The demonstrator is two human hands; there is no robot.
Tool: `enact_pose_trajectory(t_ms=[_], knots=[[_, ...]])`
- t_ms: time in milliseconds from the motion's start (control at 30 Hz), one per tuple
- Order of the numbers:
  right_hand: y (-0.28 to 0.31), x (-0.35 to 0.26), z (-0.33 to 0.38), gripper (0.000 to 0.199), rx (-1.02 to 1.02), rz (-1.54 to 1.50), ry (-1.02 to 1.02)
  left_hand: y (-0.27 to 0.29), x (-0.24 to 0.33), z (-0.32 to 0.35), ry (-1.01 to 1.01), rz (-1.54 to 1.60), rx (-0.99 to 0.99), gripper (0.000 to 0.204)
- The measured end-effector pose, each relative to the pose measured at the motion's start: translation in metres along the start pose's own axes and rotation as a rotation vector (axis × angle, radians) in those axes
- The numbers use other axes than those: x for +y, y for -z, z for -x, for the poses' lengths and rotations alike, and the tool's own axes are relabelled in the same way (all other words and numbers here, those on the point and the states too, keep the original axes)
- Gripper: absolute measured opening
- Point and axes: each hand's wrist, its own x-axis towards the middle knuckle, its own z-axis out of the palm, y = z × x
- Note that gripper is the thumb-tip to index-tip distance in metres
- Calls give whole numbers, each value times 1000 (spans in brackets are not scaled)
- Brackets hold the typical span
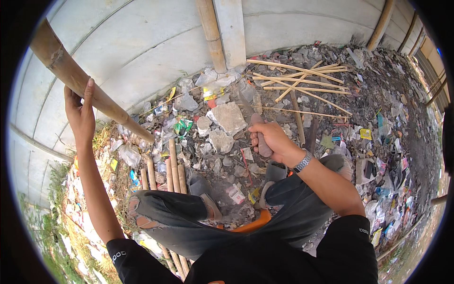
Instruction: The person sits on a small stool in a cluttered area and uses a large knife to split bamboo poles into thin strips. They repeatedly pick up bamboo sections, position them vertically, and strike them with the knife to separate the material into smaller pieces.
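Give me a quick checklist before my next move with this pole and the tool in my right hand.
1. Left hand on the bamboo pole: ok, touching; firmness cannot tell.
2. Right hand closed around the tool: ok.
3. Tool apart from the pole: ok, a gap shows.
4. Tool sharp: cannot tell.
5. Rubble and litter cleared: not ok, both lie between the hands.
6. Bamboo strips neatly aligned: not ok, some cross.

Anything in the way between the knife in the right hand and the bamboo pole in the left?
Nothing visible stands upright between the knife and the bamboo pole. Only low rubble and litter lie between them. The left hand is on the pole, well away from the end nearest the knife.
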Motion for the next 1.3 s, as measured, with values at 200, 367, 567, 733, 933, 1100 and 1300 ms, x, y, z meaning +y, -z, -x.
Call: enact_pose_trajectory(t_ms=[200, 367, 567, 733, 933, 1100, 1300], knots=[[8, -8, -2, 20, 51, -2, 47, -87, -13, 1, -43, -48, -132, 52], [14, -18, -2, 20, 45, 1, 52, -152, -4, 4, 21, 151, -118, 51], [13, -22, 4, 21, 38, 53, 44, -202, 4, 13, 10, 228, -157, 56], [12, -21, 5, 18, 24, 57, -10, -221, 5, 21, 25, 193, -146, 56], [10, -19, 3, 17, -7, 51, -10, -214, -9, 12, 36, 216, -115, 58], [11, -19, 4, 16, -1, 70, 3, -196, -3, 8, 39, 233, -99, 56], [13, -18, 3, 16, 32, 75, 30, -169, -5, -10, 26, 229, -101, 51]])
